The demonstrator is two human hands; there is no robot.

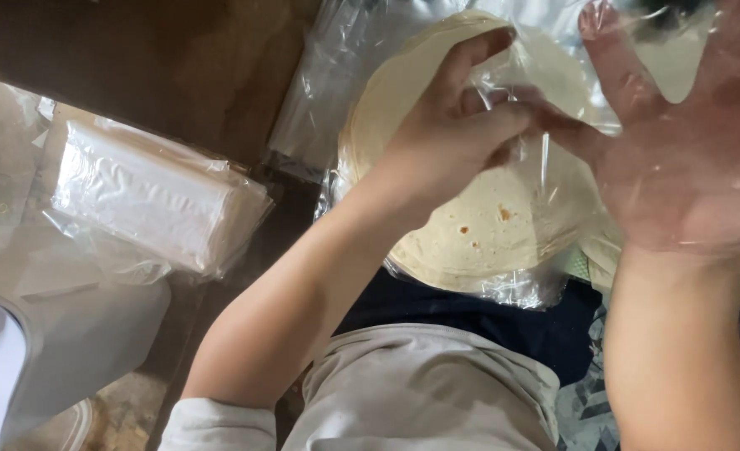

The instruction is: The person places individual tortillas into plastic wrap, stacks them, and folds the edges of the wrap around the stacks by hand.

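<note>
Here, the stack of tortillas [478, 225] lies flat beneath both my hands, sheathed in a clear plastic bag [545, 167]. My left hand [449, 134] sits on top of the stack, its fingers pinched shut on a fold of that plastic. My right hand [687, 159] is spread wide open, fingers splayed, with plastic film covering it, just over the stack's right edge. Off left, a wrapped white packet [148, 196] lies well apart.
</note>
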